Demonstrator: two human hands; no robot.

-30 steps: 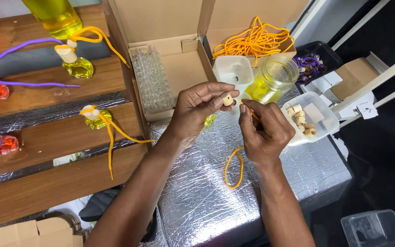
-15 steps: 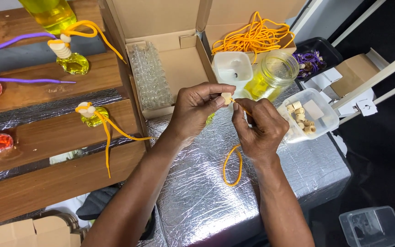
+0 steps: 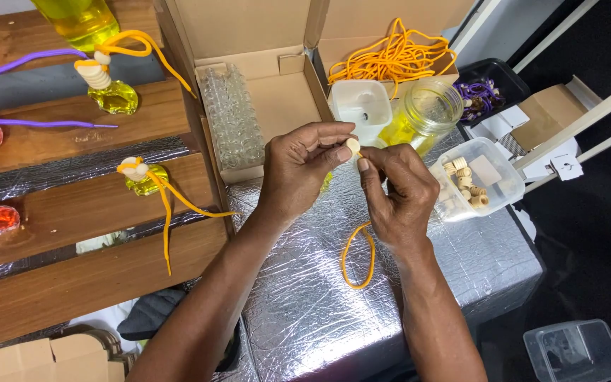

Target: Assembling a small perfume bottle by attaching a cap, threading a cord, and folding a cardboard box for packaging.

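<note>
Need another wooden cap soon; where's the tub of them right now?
Clear tub of wooden caps sits right of the right hand, just below the glass jar.

left hand [image 3: 298, 170] fingertips pinched | right hand [image 3: 399, 194] pinched, facing it

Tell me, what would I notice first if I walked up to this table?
Probably the two hands in the middle: the left hand pinches a small wooden cap while the right hand holds an orange cord that loops down over the shiny foil table. Behind them lie a bright tangle of orange cords in a cardboard box and a glass jar of yellow liquid.
</note>
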